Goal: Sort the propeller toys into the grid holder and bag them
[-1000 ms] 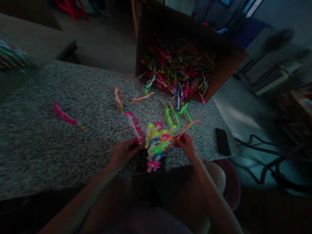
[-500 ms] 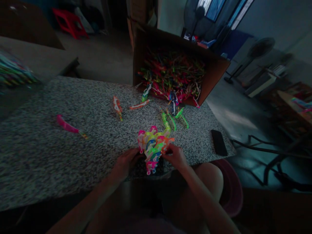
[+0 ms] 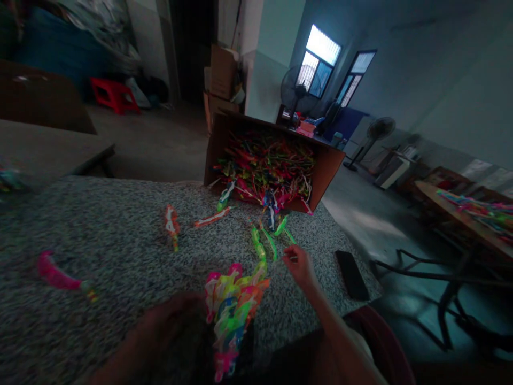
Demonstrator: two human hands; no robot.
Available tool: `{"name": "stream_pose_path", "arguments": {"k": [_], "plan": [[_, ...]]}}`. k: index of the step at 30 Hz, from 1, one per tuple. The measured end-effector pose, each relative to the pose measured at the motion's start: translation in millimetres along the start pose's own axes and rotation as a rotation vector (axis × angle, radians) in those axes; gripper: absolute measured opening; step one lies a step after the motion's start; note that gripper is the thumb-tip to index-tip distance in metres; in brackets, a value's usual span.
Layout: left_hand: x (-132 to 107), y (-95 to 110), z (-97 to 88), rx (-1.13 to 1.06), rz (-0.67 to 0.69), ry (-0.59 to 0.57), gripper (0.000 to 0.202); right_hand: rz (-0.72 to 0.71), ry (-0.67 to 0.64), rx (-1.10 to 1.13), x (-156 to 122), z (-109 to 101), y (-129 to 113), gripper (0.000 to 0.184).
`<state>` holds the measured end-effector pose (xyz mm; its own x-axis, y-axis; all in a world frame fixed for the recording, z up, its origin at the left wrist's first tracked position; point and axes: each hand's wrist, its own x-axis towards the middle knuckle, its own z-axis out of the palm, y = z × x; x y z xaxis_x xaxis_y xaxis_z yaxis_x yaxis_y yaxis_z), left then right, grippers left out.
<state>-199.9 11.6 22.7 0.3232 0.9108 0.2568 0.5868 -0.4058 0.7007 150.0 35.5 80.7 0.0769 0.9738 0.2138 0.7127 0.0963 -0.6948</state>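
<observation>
Behind the granite-patterned table [image 3: 120,214], which is speckled in grey and black, one sees a dim room with barred windows [image 3: 324,59], a standing fan [image 3: 380,128] and a red plastic stool [image 3: 114,96]. Compared with half a second ago, the view is tilted upward, so more of the wall and the windows has come in, and the table appears lower.

Right hand [image 3: 298,262] has left the bundle [image 3: 232,321] and is now forward, near the loose green pieces [image 3: 258,243]; its thumb and fingers are bent, with only a narrow gap between them. Whether it touches the nearest green piece, I cannot tell. Left hand [image 3: 172,315] is just beside the bundle, dark and blurred, so I cannot tell if it holds something.

The bundle lies at the near edge of the table, in front of the person, with glossy, curved pieces overlapping in pink, yellow, orange, blue and green. An orange end points out on its right side.

Tilted toward the person, a brown cardboard box [image 3: 329,171] shows a tangled heap [image 3: 268,160] of similar slender pieces. A curved pink piece [image 3: 58,274] lies far left; a black, flat, rectangular phone [image 3: 352,275] lies on the right.
</observation>
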Motion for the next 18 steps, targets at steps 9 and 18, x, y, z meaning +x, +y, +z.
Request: {"name": "stream_pose_path", "arguments": {"k": [9, 18], "plan": [[207.7, 39.2, 44.3, 0.373, 0.291, -0.122, 0.039, -0.589, -0.309, -0.958, 186.7, 35.4, -8.0, 0.028], [198.6, 11.0, 31.4, 0.442, 0.327, -0.271, 0.038, -0.729, -0.459, -0.967, 173.7, 11.9, 12.2, 0.030]]}}
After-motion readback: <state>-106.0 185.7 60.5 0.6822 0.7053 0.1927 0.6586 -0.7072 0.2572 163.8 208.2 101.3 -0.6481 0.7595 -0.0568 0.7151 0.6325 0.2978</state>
